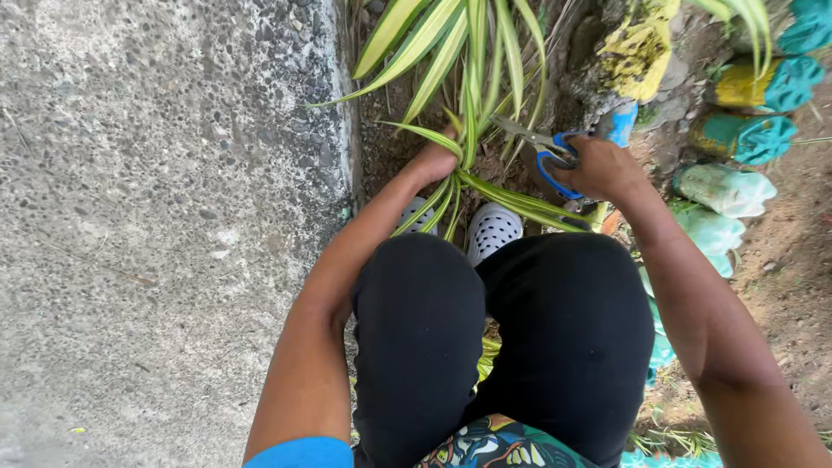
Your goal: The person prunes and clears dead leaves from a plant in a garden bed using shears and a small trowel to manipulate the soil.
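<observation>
Striped green-and-cream leaves, long, strap-like and limp, gathered at the base inside the left hand, whose grip looks closed around the bunch, though fingers mostly hidden behind the foliage. Just right of that grip, a pair of scissors with blue plastic loops and dull grey metal blades, held in the right hand, fingers clamped through the handles; blades slightly apart, tips aimed toward the gathered leaves.

Risks, as judged: blade tips close to the left knuckles, so a slip along a slick leaf likely to nick skin; a loose hold likely to let smooth leaves slide out (more so if damp); a cut taken too near the crown likely to harm the plant.

Below both grips, white perforated clogs on crumbly brown soil. Left of the left grip, rough pebbled concrete. Beyond the right grip, painted bottles, teal and yellow, edging the bed.
</observation>
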